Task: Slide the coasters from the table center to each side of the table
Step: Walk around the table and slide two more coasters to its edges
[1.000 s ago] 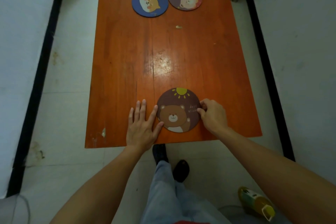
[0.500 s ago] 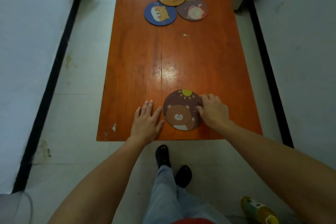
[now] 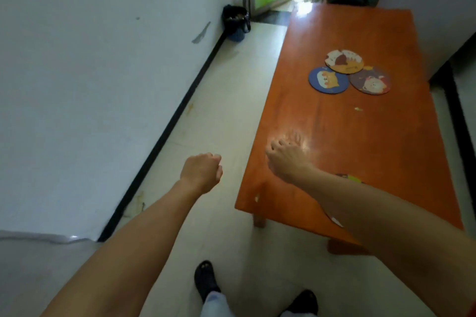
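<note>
Three coasters (image 3: 349,72) cluster on the table (image 3: 373,136); two empty hands.

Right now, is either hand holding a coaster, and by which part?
Neither. The left hand is a loose fist over the floor; the right hand hovers curled over the table, empty.

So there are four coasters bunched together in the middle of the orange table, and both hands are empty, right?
Not quite. The head view shows three coasters bunched together, not four: a blue coaster, a yellow coaster and a purple coaster. They lie on the orange table. The left hand and right hand are indeed empty.
</note>
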`<state>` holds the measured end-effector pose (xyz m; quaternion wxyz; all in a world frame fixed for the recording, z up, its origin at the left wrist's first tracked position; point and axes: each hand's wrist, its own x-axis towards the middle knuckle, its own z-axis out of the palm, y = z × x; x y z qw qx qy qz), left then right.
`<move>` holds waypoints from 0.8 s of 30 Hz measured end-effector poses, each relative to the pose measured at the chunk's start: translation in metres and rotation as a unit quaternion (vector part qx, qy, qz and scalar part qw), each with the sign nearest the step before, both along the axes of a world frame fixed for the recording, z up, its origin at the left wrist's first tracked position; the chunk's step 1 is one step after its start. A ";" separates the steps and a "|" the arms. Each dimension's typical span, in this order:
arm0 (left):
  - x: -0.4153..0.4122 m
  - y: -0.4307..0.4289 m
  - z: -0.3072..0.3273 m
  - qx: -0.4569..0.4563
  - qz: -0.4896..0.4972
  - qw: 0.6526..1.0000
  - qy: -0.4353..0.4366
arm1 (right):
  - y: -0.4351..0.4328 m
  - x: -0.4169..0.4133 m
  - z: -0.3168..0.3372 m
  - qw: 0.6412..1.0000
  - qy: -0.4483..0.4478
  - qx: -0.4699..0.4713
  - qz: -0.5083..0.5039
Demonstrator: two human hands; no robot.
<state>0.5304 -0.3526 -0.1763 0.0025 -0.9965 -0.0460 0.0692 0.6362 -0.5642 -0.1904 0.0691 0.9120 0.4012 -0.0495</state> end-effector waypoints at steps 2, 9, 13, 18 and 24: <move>-0.005 0.041 0.007 0.005 0.011 1.000 0.001 | 0.042 0.007 0.005 1.000 -0.007 0.001 0.005; -0.008 0.188 0.014 0.008 0.012 1.000 0.009 | 0.195 0.021 0.009 1.000 -0.013 0.009 -0.027; 0.013 0.254 0.021 0.014 0.002 1.000 0.015 | 0.257 0.034 0.013 0.998 -0.021 0.032 -0.042; 0.071 0.293 0.027 0.007 -0.030 1.000 0.003 | 0.281 0.083 0.016 0.996 -0.032 0.031 -0.079; 0.179 0.311 0.020 0.008 -0.101 0.995 0.008 | 0.289 0.172 -0.007 0.988 -0.034 0.022 -0.150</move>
